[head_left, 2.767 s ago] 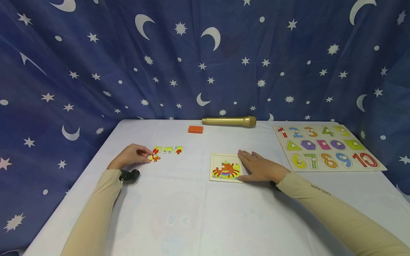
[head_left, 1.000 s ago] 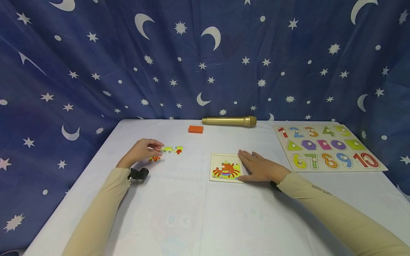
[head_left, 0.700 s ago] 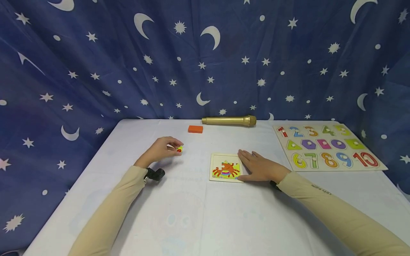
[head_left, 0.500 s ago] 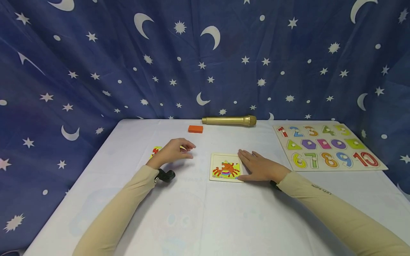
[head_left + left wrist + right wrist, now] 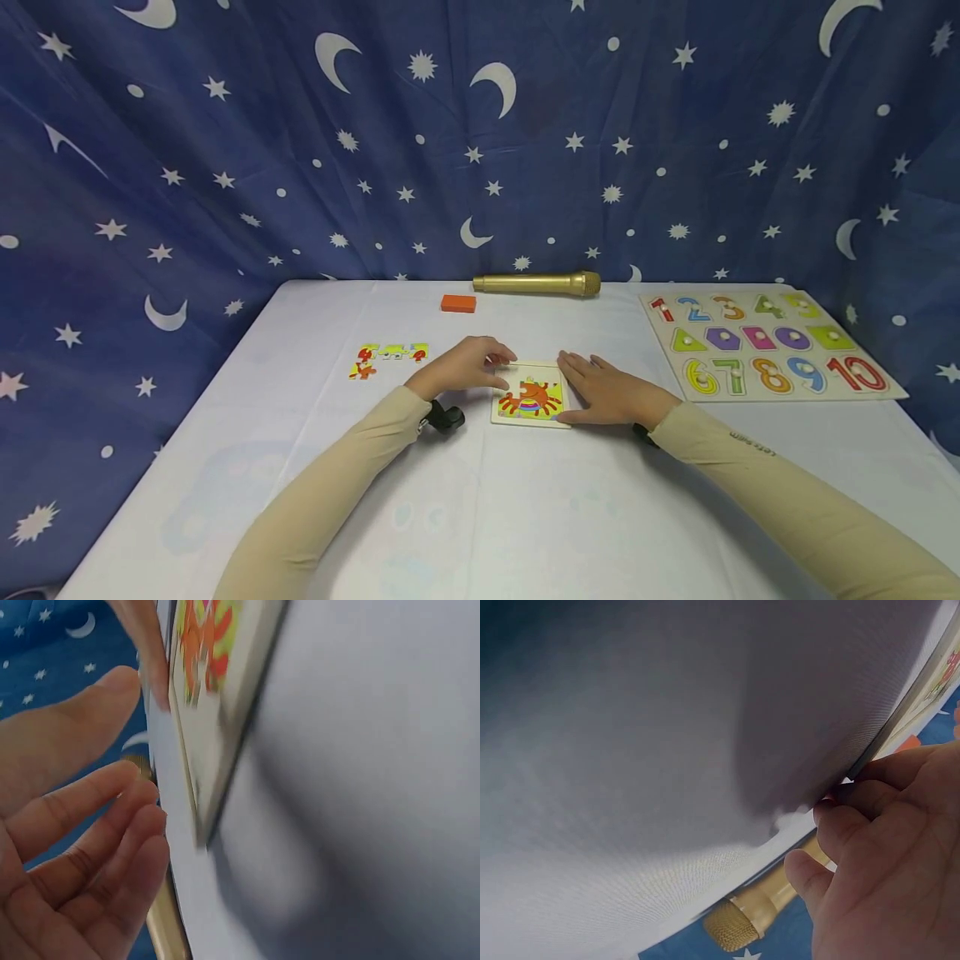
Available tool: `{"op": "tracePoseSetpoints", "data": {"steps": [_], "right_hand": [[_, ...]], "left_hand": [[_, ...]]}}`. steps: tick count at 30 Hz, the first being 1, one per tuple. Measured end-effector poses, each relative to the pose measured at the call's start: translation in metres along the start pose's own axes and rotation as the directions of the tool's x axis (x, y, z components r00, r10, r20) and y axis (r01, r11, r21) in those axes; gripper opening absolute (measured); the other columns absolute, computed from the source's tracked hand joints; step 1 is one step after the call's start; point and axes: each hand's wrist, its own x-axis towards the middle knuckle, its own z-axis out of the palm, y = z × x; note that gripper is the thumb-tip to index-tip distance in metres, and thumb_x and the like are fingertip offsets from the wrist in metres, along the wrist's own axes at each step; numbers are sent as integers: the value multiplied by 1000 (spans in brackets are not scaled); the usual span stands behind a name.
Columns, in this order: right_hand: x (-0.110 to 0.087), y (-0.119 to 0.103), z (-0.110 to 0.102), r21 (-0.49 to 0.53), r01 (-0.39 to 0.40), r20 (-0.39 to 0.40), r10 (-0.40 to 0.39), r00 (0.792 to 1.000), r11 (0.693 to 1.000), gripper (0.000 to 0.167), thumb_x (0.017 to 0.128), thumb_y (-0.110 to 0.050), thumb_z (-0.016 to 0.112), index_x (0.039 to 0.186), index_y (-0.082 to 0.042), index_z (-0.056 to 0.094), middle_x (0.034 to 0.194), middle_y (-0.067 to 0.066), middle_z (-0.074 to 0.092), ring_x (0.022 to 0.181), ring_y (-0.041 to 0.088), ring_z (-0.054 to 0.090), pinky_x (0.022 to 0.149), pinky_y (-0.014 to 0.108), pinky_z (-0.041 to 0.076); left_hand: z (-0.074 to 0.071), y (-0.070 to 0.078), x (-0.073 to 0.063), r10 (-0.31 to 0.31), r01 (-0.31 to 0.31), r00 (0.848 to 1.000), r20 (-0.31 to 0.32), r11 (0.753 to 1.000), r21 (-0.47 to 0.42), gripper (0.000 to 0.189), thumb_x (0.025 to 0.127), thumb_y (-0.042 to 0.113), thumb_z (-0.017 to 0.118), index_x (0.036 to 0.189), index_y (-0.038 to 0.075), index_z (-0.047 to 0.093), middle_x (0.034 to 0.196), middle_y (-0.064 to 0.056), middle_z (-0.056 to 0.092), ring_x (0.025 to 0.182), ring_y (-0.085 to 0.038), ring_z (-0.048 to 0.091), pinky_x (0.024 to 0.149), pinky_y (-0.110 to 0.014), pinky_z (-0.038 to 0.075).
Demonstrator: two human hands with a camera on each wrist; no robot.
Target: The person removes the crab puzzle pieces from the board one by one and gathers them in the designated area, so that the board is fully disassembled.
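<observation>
A small framed jigsaw puzzle [image 5: 529,423] with a partly assembled orange crab [image 5: 531,398] lies on the white table. My left hand [image 5: 467,367] hovers at its upper left corner; thumb and fingers are apart. In the left wrist view, nothing shows between that hand's thumb [image 5: 82,727] and its loosely bent fingers [image 5: 97,862]. My right hand [image 5: 611,393] rests along the frame's right edge, fingers extended, covering part of that side. Off to the left lie several loose puzzle pieces [image 5: 392,351], yellow and red, including an orange one [image 5: 363,372] slightly nearer.
At the table's far edge lies a gold microphone [image 5: 536,285], with an orange block [image 5: 458,303] beside its left end. A wooden number-and-shape board [image 5: 772,350] lies on the right. Behind the table hangs a blue star-and-moon curtain [image 5: 420,183].
My left hand has passed rightward over the loose pieces, from beside them to the puzzle frame's left side. The pieces are left lying there. My right hand has stayed on the frame.
</observation>
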Motion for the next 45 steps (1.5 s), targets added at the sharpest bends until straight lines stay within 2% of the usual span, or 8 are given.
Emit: {"op": "tracePoseSetpoints", "data": {"steps": [4, 9, 15, 21, 28, 33, 39, 45], "right_hand": [[0, 0, -1, 2, 3, 2, -3, 1000, 1000, 100, 83, -69, 47, 149, 0, 18, 156, 16, 18, 145, 30, 18, 117, 50, 16], [0, 0, 0, 4, 15, -4, -15, 1000, 1000, 99, 84, -68, 48, 149, 0, 18, 156, 16, 18, 145, 30, 18, 116, 51, 16], [-1, 0, 0, -13, 63, -24, -64, 998, 998, 93, 87, -63, 48, 149, -2, 17, 157, 15, 15, 145, 31, 16, 116, 54, 15], [-2, -1, 0, -12, 70, -18, -70, 997, 997, 92, 87, -62, 48, 150, -3, 17, 157, 13, 15, 145, 31, 16, 116, 54, 14], [-1, -1, -1, -6, 61, -10, -61, 998, 998, 92, 87, -63, 49, 150, -4, 17, 157, 13, 16, 145, 30, 16, 116, 53, 13], [1, 0, 1, -2, 57, 3, -57, 998, 998, 93, 87, -63, 48, 150, -5, 15, 158, 12, 13, 146, 28, 15, 117, 52, 12], [0, -1, 1, -2, 59, 1, -59, 998, 998, 92, 87, -62, 49, 150, -4, 15, 158, 13, 14, 145, 29, 15, 117, 52, 13], [0, 0, 0, -9, 69, -9, -69, 998, 998, 92, 88, -62, 48, 149, -2, 17, 157, 15, 16, 145, 31, 17, 116, 53, 14]], "left_hand": [[9, 10, 9, 9, -10, 1000, 29, 1000, 28, 46, 77, 22, 78, 117, 5, 65, 110, -7, 66, 100, -19, 60, 92, -31, 48], [18, 18, 14, -13, 10, 998, 69, 999, 48, 47, 78, 24, 77, 118, 5, 65, 112, -7, 65, 99, -17, 58, 91, -30, 48], [24, 21, 15, -13, 3, 996, 92, 995, 104, 47, 77, 25, 78, 118, 5, 65, 114, -6, 65, 101, -17, 58, 92, -29, 47], [25, 20, 14, -12, 2, 997, 81, 992, 127, 46, 77, 23, 78, 117, 5, 65, 110, -6, 64, 97, -16, 56, 89, -28, 47], [26, 20, 15, -37, 29, 997, 67, 993, 114, 45, 76, 23, 79, 115, 6, 66, 107, -6, 64, 95, -16, 56, 88, -28, 47], [26, 21, 15, -52, 48, 997, 63, 997, 65, 45, 75, 19, 80, 114, 4, 65, 105, -7, 64, 93, -16, 57, 87, -27, 48], [27, 21, 14, -61, 61, 998, 35, 998, 8, 42, 75, 18, 80, 111, 4, 63, 97, -4, 63, 85, -12, 54, 79, -21, 46], [28, 21, 14, -52, 52, 998, 19, 999, -8, 40, 74, 17, 80, 107, 5, 62, 90, -3, 60, 80, -10, 52, 74, -18, 45]]}}
